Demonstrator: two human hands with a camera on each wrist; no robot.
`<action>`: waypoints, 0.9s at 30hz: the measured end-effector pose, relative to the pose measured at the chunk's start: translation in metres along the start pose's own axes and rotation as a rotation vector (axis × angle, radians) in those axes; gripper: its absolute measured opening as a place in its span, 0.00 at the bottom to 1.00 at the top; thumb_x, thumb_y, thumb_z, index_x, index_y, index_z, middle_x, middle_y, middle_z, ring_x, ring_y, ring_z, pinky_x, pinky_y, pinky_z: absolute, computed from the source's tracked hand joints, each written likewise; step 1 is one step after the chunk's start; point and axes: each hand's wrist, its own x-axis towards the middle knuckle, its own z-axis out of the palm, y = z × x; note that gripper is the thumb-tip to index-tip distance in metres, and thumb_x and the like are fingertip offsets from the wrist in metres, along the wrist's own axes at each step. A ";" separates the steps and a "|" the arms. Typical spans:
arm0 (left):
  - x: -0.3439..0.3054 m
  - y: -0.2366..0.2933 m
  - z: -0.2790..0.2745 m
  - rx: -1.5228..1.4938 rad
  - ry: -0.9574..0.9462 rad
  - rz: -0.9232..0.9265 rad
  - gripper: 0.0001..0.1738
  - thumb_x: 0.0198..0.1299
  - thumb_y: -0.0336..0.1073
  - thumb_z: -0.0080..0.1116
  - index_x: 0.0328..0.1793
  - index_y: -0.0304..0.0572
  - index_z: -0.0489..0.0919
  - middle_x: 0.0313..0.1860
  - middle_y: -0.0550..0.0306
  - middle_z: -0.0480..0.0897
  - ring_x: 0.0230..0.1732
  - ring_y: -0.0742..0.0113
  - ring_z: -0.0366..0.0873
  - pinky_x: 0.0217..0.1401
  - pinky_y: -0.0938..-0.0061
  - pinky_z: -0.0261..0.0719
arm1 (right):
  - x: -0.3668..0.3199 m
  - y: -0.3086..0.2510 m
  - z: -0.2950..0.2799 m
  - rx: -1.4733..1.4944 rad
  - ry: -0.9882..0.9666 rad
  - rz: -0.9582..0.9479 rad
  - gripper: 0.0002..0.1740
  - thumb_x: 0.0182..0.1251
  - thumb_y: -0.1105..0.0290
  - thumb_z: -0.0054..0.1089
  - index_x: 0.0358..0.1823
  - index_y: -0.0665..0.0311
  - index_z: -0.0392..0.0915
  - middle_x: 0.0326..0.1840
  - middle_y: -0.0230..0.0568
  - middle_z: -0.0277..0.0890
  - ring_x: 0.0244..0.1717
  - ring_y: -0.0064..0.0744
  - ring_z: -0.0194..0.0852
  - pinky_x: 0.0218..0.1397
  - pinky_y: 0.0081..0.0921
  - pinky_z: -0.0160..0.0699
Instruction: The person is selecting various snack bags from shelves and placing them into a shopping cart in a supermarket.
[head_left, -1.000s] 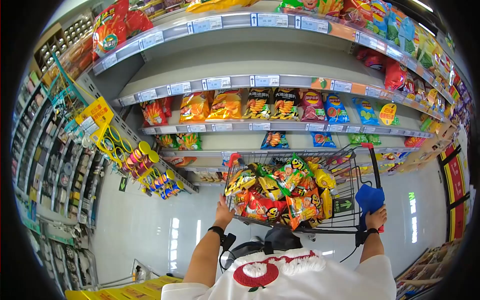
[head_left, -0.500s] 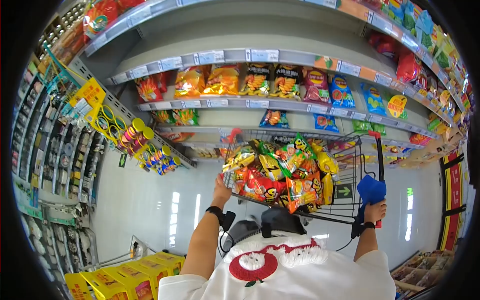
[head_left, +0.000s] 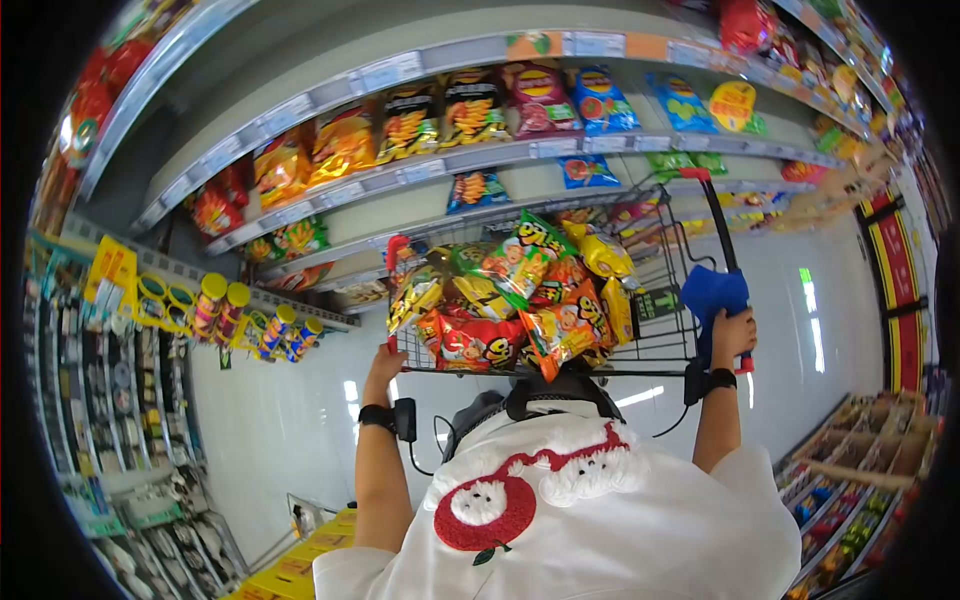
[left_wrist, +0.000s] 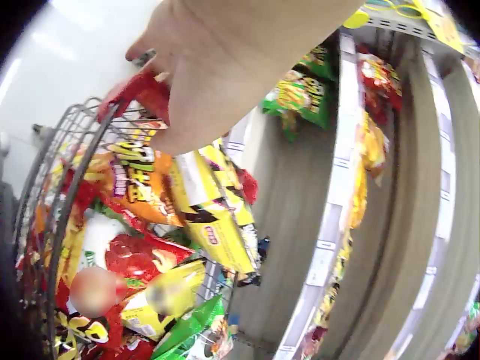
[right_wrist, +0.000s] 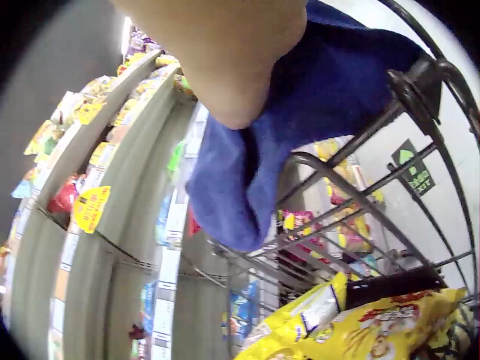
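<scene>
A wire shopping cart [head_left: 660, 374] stands in front of me, heaped with snack bags: a green bag [head_left: 515, 262], a red bag [head_left: 475, 342] and an orange bag [head_left: 565, 330] lie on top. My left hand [head_left: 385, 362] grips the cart's near left corner; the left wrist view has that hand [left_wrist: 202, 75] over a red corner piece [left_wrist: 139, 94]. On the right, my right hand [head_left: 735, 333] holds the handle end, where a blue cloth [head_left: 712, 290] hangs. In the right wrist view the cloth [right_wrist: 240, 180] partly hides the bar under my hand [right_wrist: 232, 60].
Beyond the cart runs a snack shelf [head_left: 400, 180] with bags in rows. Several canisters [head_left: 225, 305] hang on a rack at left. Yellow boxes [head_left: 290, 575] stand behind my left arm, and low bins [head_left: 850, 470] sit at the right. Shiny floor [head_left: 270, 430] lies left of the cart.
The view has turned, so the shelves slant and sit higher in it. The cart and both hands appear farther left and higher. Both hands keep their hold on the cart.
</scene>
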 end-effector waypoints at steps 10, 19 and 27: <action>-0.099 0.190 -0.081 -0.793 -0.776 0.418 0.23 0.66 0.44 0.45 0.57 0.34 0.73 0.51 0.51 0.80 0.54 0.59 0.76 0.58 0.70 0.70 | -0.082 -0.065 0.007 0.975 -0.539 -0.861 0.17 0.53 0.72 0.61 0.46 0.65 0.74 0.38 0.47 0.78 0.38 0.47 0.79 0.42 0.36 0.76; -0.069 0.259 0.055 0.242 -0.741 0.539 0.30 0.59 0.54 0.55 0.60 0.41 0.70 0.53 0.50 0.77 0.52 0.61 0.77 0.53 0.70 0.72 | -0.101 -0.079 0.043 0.542 -1.176 -0.390 0.29 0.59 0.54 0.59 0.57 0.64 0.67 0.34 0.51 0.79 0.26 0.37 0.82 0.24 0.27 0.81; -0.035 0.234 0.123 -0.589 -0.951 -0.174 0.21 0.56 0.48 0.63 0.52 0.49 0.73 0.50 0.57 0.78 0.54 0.60 0.73 0.56 0.65 0.69 | -0.111 -0.092 0.012 0.648 -1.326 -0.375 0.39 0.62 0.50 0.54 0.68 0.63 0.52 0.33 0.56 0.78 0.23 0.41 0.82 0.23 0.30 0.84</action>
